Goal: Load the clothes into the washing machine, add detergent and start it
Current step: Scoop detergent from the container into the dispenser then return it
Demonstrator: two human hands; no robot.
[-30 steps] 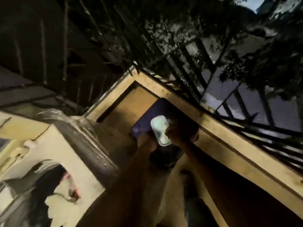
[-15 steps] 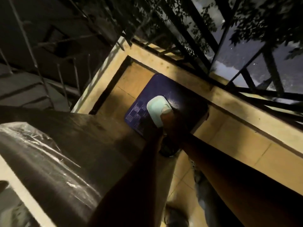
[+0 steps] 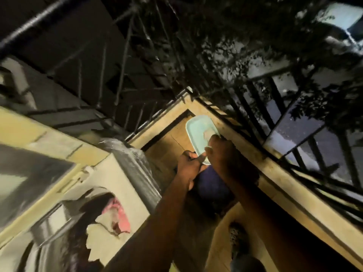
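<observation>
Washer [image 3: 119,173] left of the hands, tray [image 3: 198,132] clamped in both.
Clothes [image 3: 115,213] sit in the open drum, down-left of the hands. The left hand [image 3: 191,165] pinches the tray's near end; the right hand [image 3: 224,156] curls over its edge. The tray is tilted, so its pale patch, perhaps detergent, may slide onto the box [image 3: 212,185] beneath or past the railing [image 3: 275,95] at right.

Left: washing machine [image 3: 121,179] flank close by.
Right: ledge [image 3: 294,185] and railing [image 3: 277,99] bar passage.
Between: narrow floor [image 3: 169,142] strip open.
</observation>
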